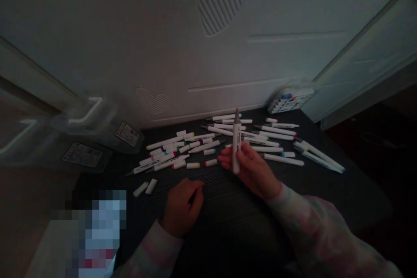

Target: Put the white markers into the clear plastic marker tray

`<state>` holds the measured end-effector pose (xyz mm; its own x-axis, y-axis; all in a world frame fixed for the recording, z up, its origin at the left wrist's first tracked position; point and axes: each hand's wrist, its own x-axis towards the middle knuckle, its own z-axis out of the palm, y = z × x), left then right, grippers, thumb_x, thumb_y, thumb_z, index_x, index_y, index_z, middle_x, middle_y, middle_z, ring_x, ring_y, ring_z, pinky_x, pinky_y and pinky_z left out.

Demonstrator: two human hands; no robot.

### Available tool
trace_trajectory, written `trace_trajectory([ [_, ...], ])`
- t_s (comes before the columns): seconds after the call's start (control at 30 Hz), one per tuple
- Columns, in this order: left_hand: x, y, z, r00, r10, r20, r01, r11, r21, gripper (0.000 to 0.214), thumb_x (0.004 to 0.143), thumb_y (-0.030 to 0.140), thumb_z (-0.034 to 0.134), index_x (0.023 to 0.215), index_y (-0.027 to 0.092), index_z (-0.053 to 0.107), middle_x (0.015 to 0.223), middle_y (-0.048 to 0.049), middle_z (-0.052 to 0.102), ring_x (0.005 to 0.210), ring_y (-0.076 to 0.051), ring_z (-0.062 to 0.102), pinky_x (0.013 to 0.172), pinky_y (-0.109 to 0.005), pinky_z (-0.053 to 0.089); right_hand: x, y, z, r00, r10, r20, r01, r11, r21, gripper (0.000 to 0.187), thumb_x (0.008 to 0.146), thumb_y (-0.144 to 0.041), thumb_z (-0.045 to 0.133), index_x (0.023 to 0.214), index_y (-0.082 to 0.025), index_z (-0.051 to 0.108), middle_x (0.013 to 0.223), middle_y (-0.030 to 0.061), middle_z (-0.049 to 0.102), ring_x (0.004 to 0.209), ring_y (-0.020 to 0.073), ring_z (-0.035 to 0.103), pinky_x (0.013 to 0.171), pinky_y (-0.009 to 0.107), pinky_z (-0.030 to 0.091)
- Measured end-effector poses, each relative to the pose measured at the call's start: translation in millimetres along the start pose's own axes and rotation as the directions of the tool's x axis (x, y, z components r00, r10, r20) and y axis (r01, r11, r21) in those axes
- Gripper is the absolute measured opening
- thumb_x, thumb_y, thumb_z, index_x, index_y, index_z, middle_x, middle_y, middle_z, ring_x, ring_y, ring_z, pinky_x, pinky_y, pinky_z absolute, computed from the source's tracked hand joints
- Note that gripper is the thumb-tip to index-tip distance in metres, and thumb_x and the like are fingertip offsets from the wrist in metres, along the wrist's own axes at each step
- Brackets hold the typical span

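- The right hand point(256, 171) grips a white marker point(236, 139) between thumb and fingers, in the air over the middle of the table point(228, 230).
- That marker stands nearly upright, its uncapped reddish tip point(237, 110) pointing up and its lower end near the palm.
- The left hand point(184, 204) is curled in, thumb against the bent fingers, back turned up, near the table's front; whether anything is inside it, I cannot tell.
- Two loose caps point(151, 186) lie side by side to the left of the left hand.
- A short row of three caps point(193, 165) lies just beyond the left hand, with coloured ends.
- Behind them, a heap of white markers point(205, 147) spreads over the left and middle, some lying across others.
- More markers point(283, 162) lie to the right, beyond the right hand, many with bare grey tips.
- A clear case point(291, 97) with a printed front leans at the table's far right corner.
- Clear boxes point(128, 134) with labels stand at the left side.
- A pale panel point(169, 52) with ribbed heart shapes point(221, 4) rises behind the table.
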<state>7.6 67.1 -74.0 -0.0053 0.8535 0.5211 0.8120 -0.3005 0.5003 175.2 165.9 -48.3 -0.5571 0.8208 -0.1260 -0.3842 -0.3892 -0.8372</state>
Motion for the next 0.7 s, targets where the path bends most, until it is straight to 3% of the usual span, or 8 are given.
trace_trajectory([
  [0.13,2.2,1.0,-0.2,1.000,0.003,0.002,-0.003,1.000,0.006,0.015,0.079,0.014,0.044,0.078,0.017,0.058,0.065,-0.0012,0.064,0.058,-0.012,0.059,0.056,-0.023,0.048,-2.9,-5.7,4.3,0.983,0.181,0.037,-0.184,0.940,0.286,0.010,0.081,-0.024,0.051,0.089,-0.020,0.053,0.090,0.0004,0.065,0.085,0.0126,0.064,0.079,0.029,0.050],
  [0.3,2.9,1.0,-0.2,0.999,-0.015,0.033,0.015,1.000,0.010,0.015,0.079,0.014,0.044,0.078,0.016,0.059,0.064,-0.0008,0.062,0.056,-0.011,0.057,0.054,-0.022,0.046,-4.5,-6.7,10.0,0.965,0.262,0.029,-0.247,0.864,0.439,0.024,0.089,-0.024,0.033,0.087,-0.018,0.056,0.087,0.0022,0.068,0.079,0.0101,0.065,0.086,0.031,0.048],
  [0.5,1.7,-0.4,1.4,0.998,-0.025,0.058,0.025,1.000,0.016,0.013,0.079,0.015,0.044,0.079,0.017,0.058,0.067,-0.0008,0.061,0.059,-0.011,0.056,0.056,-0.023,0.046,-7.1,-6.7,17.1,0.953,0.303,-0.002,-0.272,0.855,0.441,0.029,0.091,-0.025,0.027,0.084,-0.019,0.055,0.082,0.0014,0.069,0.069,0.0087,0.066,0.078,0.028,0.051],
  [0.7,2.4,-1.0,3.0,0.997,-0.055,0.050,0.054,0.998,0.033,0.013,0.079,0.014,0.045,0.080,0.017,0.057,0.068,-0.0012,0.061,0.064,-0.013,0.057,0.060,-0.025,0.047,-7.4,-9.5,14.4,0.965,0.259,-0.045,-0.224,0.900,0.373,0.026,0.089,-0.026,0.032,0.083,-0.019,0.056,0.080,0.0005,0.069,0.068,0.0096,0.066,0.079,0.029,0.050],
])
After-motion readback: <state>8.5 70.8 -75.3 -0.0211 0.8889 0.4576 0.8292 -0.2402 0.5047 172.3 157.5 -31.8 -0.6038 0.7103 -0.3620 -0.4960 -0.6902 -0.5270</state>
